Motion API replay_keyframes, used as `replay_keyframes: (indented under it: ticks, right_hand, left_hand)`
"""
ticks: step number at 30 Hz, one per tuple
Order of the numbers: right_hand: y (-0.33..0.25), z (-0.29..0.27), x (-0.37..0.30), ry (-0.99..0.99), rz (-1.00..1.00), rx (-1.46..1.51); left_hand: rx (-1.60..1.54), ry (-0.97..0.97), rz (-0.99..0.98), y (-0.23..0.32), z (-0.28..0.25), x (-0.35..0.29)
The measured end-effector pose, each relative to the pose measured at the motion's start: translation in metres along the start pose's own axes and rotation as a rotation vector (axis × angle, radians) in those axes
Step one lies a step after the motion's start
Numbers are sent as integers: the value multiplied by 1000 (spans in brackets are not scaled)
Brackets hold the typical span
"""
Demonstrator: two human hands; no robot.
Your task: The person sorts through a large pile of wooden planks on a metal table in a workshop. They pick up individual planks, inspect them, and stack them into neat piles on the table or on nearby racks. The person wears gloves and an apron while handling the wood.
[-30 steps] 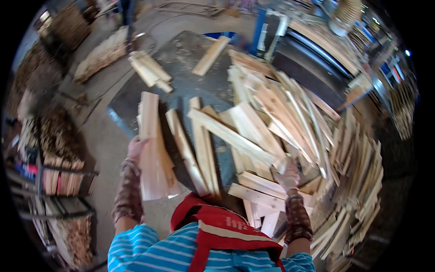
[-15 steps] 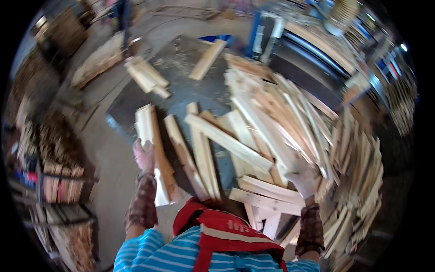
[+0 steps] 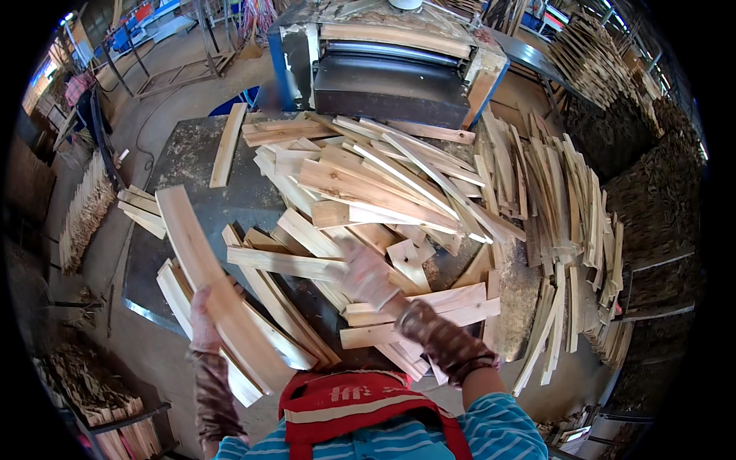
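Observation:
My left hand (image 3: 203, 320) grips the edge of a long, pale wooden board (image 3: 217, 290), tilted over the table's near left. Other boards (image 3: 175, 295) lie beneath it, at the table's left edge. My right hand (image 3: 369, 274), smeared by motion, is over the middle of the table, at the right end of another board (image 3: 287, 264). Its fingers are too blurred to show whether they hold that board. Beyond the right hand a loose heap of boards (image 3: 376, 188) covers much of the dark table (image 3: 188, 157). Two boards (image 3: 422, 310) lie crosswise just right of it.
A machine with a roller and a dark bed (image 3: 391, 84) stands beyond the table. Many thin boards are heaped (image 3: 556, 199) at the right. A lone board (image 3: 228, 146) lies at the far left of the table. Wood is stacked (image 3: 88, 207) on the floor at left.
The view has swung right, toward the machine. My left hand now has a board lifted and slanted above the others. My right hand has moved from the heap's near right end to mid-table.

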State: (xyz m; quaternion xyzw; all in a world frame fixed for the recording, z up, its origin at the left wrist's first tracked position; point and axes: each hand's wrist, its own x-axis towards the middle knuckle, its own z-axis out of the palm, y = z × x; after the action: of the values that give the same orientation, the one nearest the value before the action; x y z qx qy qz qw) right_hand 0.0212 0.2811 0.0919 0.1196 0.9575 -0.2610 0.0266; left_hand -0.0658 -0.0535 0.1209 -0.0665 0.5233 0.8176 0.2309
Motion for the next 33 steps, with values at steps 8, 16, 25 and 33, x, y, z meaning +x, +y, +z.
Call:
replay_keyframes:
  ticks: [8, 16, 25, 33]
  right_hand:
    - [144, -20, 80, 273, 32, -492]
    - [153, -43, 103, 8, 74, -509]
    - [131, -102, 75, 33, 35, -548]
    - [11, -127, 48, 91, -36, 353]
  left_hand:
    - [465, 438, 49, -11, -227, -19]
    - [657, 724, 46, -83, -315, -12]
    - [978, 697, 272, -65, -170, 18]
    - [400, -381, 84, -132, 158, 43]
